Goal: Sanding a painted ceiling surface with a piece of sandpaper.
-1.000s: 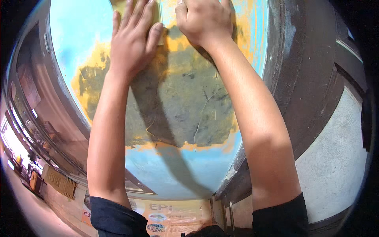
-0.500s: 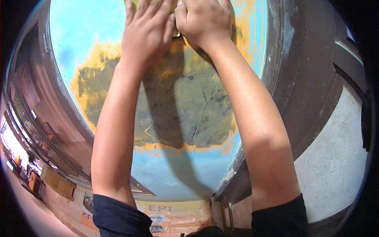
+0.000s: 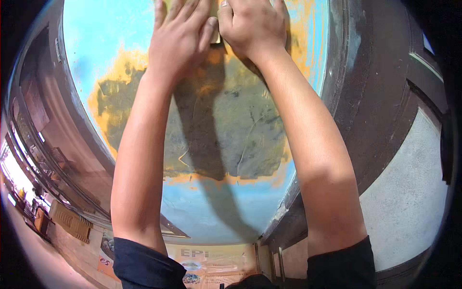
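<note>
Yellow straight-edged flat piece: above grey-brown irregular patch.
Left hand: flattened, fingers slightly spread, over the piece.
Right hand: part-curled, above the patch; cannot tell whether it holds anything.

Both arms came in from the lower edge, raised and stretched out ahead, hands side by side at the top. Left hand: back toward camera, fingers lengthened and a little spread, flat rather than curled, tips at or past the upper edge. Left thumb angled up and right, just beside the right hand. Right hand: back up, fingers bent, tips hidden or cut off; right thumb pointed up along the inner side. Left forearm rose steeply, tilted slightly right; right forearm slanted up and left. Both forearms bare, dark sleeves around the upper arms.
</note>
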Motion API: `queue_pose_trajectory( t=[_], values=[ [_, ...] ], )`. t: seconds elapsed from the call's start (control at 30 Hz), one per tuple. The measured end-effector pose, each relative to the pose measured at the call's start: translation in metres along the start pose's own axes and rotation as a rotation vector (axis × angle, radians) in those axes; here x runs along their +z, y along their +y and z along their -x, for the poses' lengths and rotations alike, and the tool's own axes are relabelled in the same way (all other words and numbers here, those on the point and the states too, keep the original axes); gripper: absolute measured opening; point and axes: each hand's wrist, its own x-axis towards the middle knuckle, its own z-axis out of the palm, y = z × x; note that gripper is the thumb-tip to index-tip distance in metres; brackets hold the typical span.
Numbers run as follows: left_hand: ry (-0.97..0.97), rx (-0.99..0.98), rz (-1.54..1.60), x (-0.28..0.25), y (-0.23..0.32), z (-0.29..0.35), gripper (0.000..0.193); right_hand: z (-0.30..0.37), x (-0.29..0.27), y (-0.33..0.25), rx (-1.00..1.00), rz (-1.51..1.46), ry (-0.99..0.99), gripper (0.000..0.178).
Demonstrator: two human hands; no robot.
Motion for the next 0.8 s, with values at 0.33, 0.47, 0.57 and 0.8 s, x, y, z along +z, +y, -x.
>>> queue_pose_trajectory(
  t=[0.33, 0.47, 0.57, 0.8],
  values=[
    [0.048, -0.07, 0.061, 0.0, -0.013, 0.014, 0.064, 0.0, -0.001, -0.004, 0.023, -0.01, 0.016, 0.056],
    [0.079, 0.061, -0.03, 0.011, -0.011, 0.002, 0.06, -0.001, -0.007, -0.007, 0.037, -0.066, -0.023, 0.056],
    [0.053, 0.063, 0.054, 0.009, -0.008, 0.002, 0.059, -0.001, -0.002, -0.003, 0.032, -0.039, -0.012, 0.055],
    [0.05, -0.043, 0.052, 0.001, -0.025, 0.017, 0.065, -0.002, -0.001, -0.003, 0.033, -0.028, 0.023, 0.054]
  ],
)
